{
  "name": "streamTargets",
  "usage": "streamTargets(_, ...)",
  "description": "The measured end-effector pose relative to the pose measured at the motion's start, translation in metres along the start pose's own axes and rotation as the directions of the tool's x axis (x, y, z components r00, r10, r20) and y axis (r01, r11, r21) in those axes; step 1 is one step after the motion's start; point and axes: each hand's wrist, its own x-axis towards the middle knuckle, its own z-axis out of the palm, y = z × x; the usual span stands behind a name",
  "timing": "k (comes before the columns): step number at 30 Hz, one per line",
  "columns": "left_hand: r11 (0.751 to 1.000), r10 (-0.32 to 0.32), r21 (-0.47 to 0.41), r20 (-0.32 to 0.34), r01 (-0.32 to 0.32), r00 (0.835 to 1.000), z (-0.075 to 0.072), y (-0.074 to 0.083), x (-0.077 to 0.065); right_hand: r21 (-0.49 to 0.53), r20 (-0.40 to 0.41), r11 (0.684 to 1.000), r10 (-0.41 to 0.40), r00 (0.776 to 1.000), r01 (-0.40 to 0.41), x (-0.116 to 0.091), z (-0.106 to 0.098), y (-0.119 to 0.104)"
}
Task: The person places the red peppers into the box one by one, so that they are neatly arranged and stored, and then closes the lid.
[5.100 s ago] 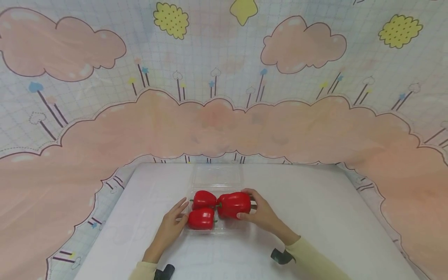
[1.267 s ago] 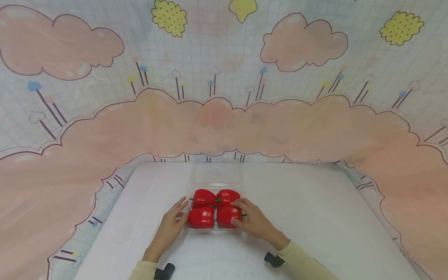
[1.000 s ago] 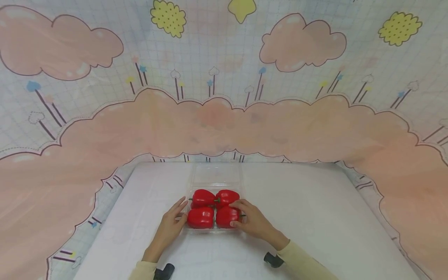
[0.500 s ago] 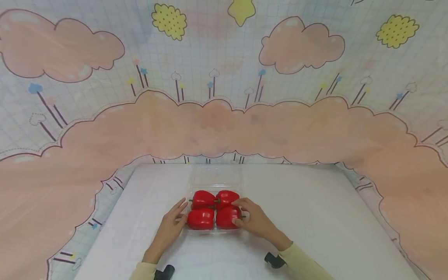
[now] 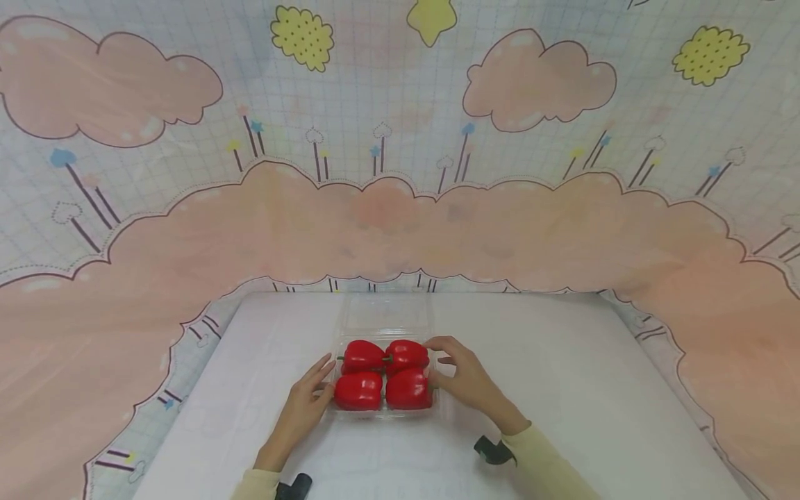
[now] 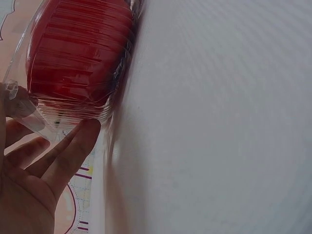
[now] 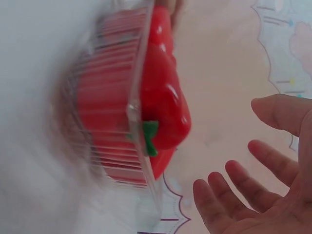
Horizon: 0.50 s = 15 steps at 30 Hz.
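A clear plastic clamshell box (image 5: 384, 414) stands on the white table with its lid (image 5: 387, 311) laid back. Several glossy red bell peppers sit inside in two rows, among them a front left pepper (image 5: 357, 391) and a front right pepper (image 5: 409, 389). My left hand (image 5: 306, 399) rests at the box's left side, its straight fingers against the ribbed wall in the left wrist view. Beside the right side is my right hand (image 5: 469, 378), fingers spread and holding nothing. In the right wrist view a gap separates it from a pepper with a green stem (image 7: 151, 137).
The white table (image 5: 537, 361) extends around the box on both sides. A patterned curtain (image 5: 400, 222) with clouds hangs behind it. Dark wrist camera mounts show below both sleeves, one dark mount (image 5: 494, 450) under the right forearm.
My right hand first brought a pepper to the box's right side, then held the front right pepper in place. Now it has let go and moved back right. The left hand stayed put.
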Motion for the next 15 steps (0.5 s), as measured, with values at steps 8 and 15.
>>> streamTargets(8,1.000,0.013,-0.005,-0.012,-0.013,1.000,0.001,-0.002,-0.001,0.023,-0.048,0.999,0.033,0.998,-0.032,0.010,-0.005,0.003)
streamTargets(15,1.000,0.029,0.000,-0.016,-0.029,0.999,0.000,-0.002,-0.001,0.049,-0.073,0.995,0.092,0.993,-0.089,0.021,-0.009,0.008)
